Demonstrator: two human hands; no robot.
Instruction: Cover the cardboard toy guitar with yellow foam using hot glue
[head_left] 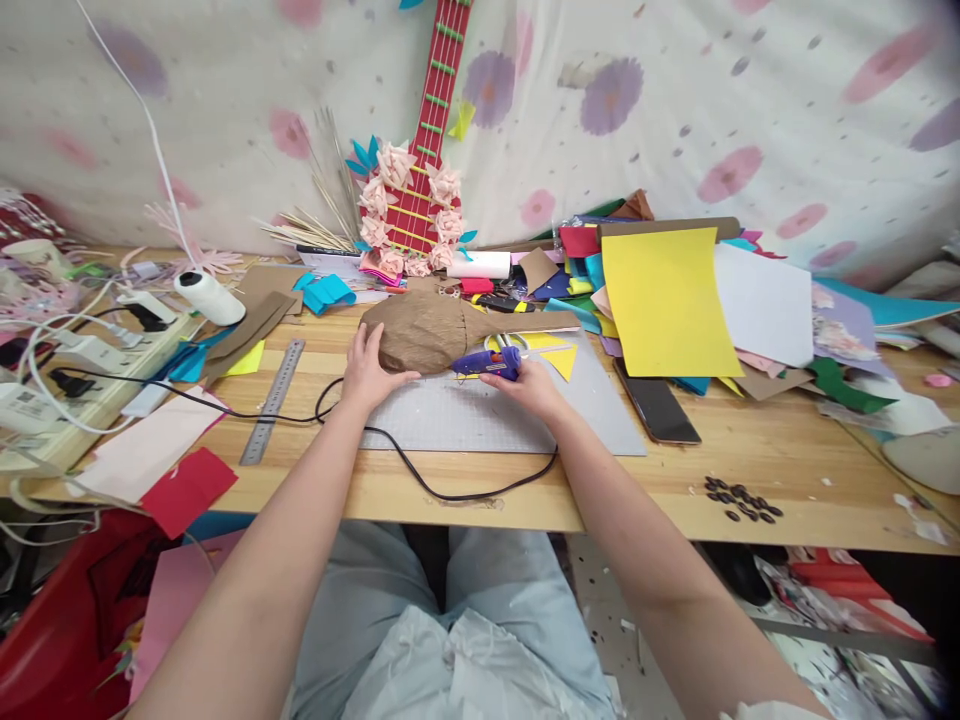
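Observation:
A brown paper-covered guitar shape (420,328) lies on the grey cutting mat (592,420), its neck pointing right. My left hand (366,370) grips its rounded left end, thumb along the near edge and fingers over the top. In my right hand (531,386) is a blue glue gun (491,362), its nozzle aimed left at the near edge of the brown body. Whether the nozzle touches the paper I cannot tell. Behind the glue gun, white-handled scissors (496,342) and a piece of yellow paper (561,360) lie partly hidden under the neck.
A black cord (450,497) loops along the table's front. To the left are a steel ruler (274,400) and a power strip (97,375); to the right, a phone (660,402), black beads (742,500) and stacked coloured paper (667,300). A red flower-trimmed guitar (424,160) leans at the back.

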